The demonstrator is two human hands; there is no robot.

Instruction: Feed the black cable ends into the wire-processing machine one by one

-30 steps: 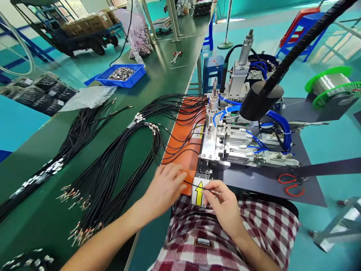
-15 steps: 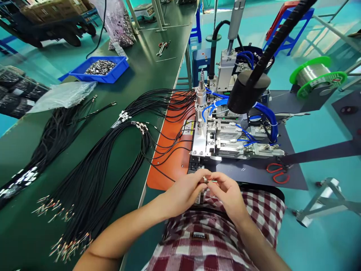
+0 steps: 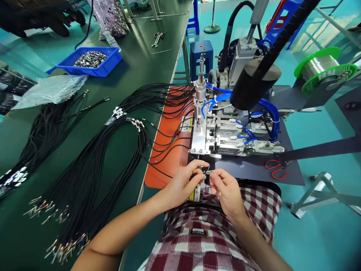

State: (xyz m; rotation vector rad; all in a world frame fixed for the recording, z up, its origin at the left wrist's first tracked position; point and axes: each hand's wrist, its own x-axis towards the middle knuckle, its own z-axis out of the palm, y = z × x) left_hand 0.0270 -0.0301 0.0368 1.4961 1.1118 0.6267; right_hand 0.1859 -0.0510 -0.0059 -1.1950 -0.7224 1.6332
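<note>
My left hand (image 3: 184,184) is closed at the front edge of the machine (image 3: 200,139), its index finger stretched over the top. A black cable (image 3: 160,172) runs across the orange plate (image 3: 158,180) and goes under this hand. From between its fingertips come thin coloured wires (image 3: 209,171), green and red among them. My right hand (image 3: 229,190) pinches the free ends of these wires between thumb and index finger. The stripped tips are too small to make out. A yellow and white label (image 3: 196,194) shows below my left hand.
Bundles of black cables (image 3: 98,158) lie on the green table (image 3: 149,67) at left. Behind them stands a blue tray (image 3: 111,64) of small metal parts. A black cylinder (image 3: 245,88) hangs over the machine. Red-handled scissors (image 3: 278,169) and a solder wire spool (image 3: 324,69) are at right.
My hands have moved slightly apart, and the coloured wires now show between them. My left index finger has straightened. The whole view has shifted a little.
</note>
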